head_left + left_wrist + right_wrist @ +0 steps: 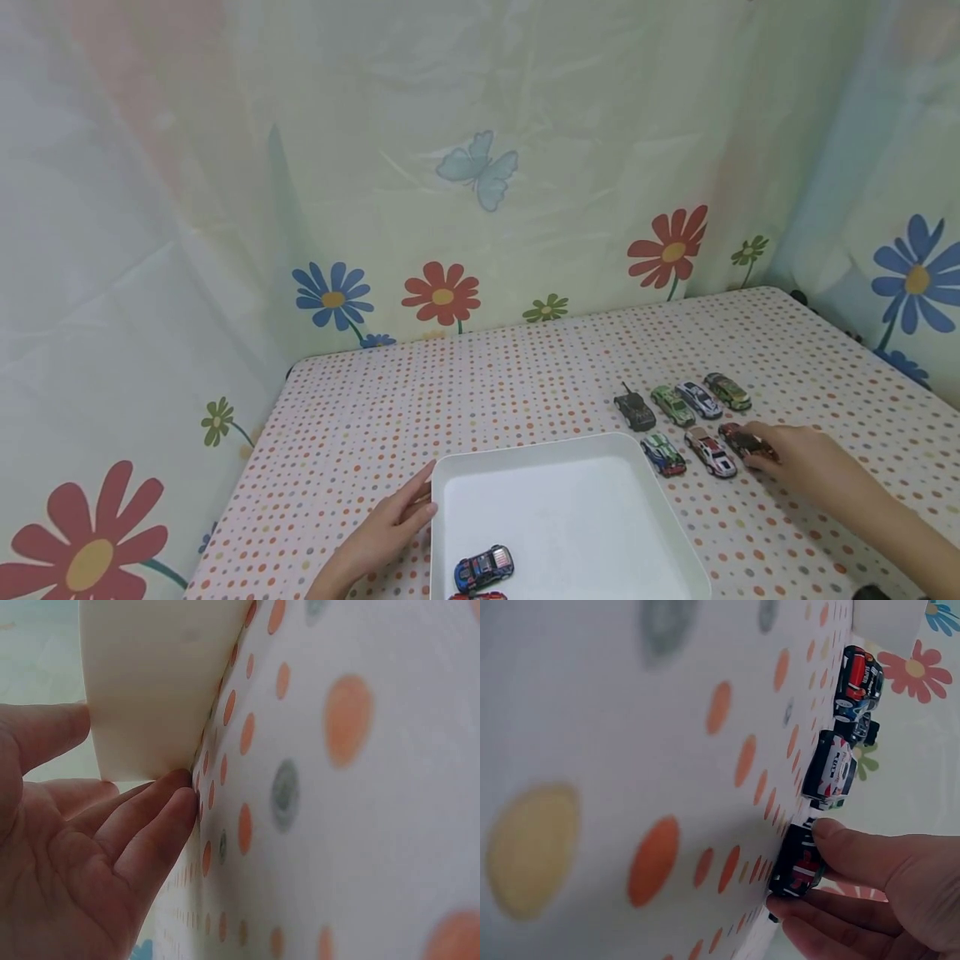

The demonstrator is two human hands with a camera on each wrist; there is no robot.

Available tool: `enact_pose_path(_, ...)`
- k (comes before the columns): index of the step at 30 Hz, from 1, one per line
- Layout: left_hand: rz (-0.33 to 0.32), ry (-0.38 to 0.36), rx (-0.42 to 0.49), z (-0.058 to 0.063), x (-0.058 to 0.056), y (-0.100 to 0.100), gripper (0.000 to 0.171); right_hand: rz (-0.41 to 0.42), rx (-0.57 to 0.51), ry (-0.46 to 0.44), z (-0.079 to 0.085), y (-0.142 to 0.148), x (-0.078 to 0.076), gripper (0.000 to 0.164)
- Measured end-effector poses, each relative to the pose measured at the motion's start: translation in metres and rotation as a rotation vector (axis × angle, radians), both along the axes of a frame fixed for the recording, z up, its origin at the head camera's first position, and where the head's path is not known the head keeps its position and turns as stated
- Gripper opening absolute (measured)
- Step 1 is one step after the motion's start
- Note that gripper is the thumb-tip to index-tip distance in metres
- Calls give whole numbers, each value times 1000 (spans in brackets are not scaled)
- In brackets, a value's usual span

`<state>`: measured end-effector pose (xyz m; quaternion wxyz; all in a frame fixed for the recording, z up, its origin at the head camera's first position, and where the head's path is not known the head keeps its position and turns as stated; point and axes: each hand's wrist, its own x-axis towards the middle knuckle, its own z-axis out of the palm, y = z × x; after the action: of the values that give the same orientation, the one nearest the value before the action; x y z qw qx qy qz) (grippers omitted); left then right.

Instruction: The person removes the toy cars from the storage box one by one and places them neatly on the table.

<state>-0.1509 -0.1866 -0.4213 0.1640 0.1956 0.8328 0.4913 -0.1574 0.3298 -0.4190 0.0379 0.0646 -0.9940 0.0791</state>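
My right hand (798,454) pinches a dark red and black toy car (799,859) between thumb and fingers, at the table's right side. The car sits at the near end of a row with a white and red toy car (710,452) and a green and white toy car (663,454). My left hand (382,533) rests its fairly straight fingers against the left wall of a white tray (536,452); the left wrist view shows the fingertips (180,799) low on that wall. Inside the tray lie a blue and black toy car (484,568) and a red toy car (480,596), partly cut off.
Behind the near row stand a dark toy tank (634,411), a green toy car (672,405), a white and blue toy car (699,400) and a green-yellow toy car (727,391). A dotted cloth (450,392) covers the table; flowered curtains (570,167) hang around it.
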Motion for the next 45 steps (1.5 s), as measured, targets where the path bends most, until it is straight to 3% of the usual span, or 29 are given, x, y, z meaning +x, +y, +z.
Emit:
enact_pose_path(7, 6, -10, 3, -1, 1, 1, 62, 8, 29, 21, 4, -2, 0, 47)
enact_pose_path(13, 8, -6, -10, -2, 0, 0, 61, 76, 39, 93, 42, -34, 8, 54)
enact_pose_path(18, 0, 1, 3, -1, 1, -1, 61, 252, -12, 196, 77, -90, 11, 56)
enact_pose_path(22, -9, 17, 8, -2, 0, -2, 60, 451, -2, 210, 86, -135, 7, 56)
enact_pose_path(31, 1, 6, 11, -1, 2, -1, 61, 937, -1, 135, 66, -211, 4, 50)
enact_pose_path(36, 4, -7, 5, 0, 2, -1, 62, 1191, 58, 180, 50, -236, 8, 55)
enact_pose_path(39, -9, -8, 14, 0, 1, -1, 62, 1255, 98, 190, 42, -243, 11, 60)
enact_pose_path(45, -13, -14, 7, 1, 2, -1, 62, 1285, 92, 144, 28, -248, 13, 59)
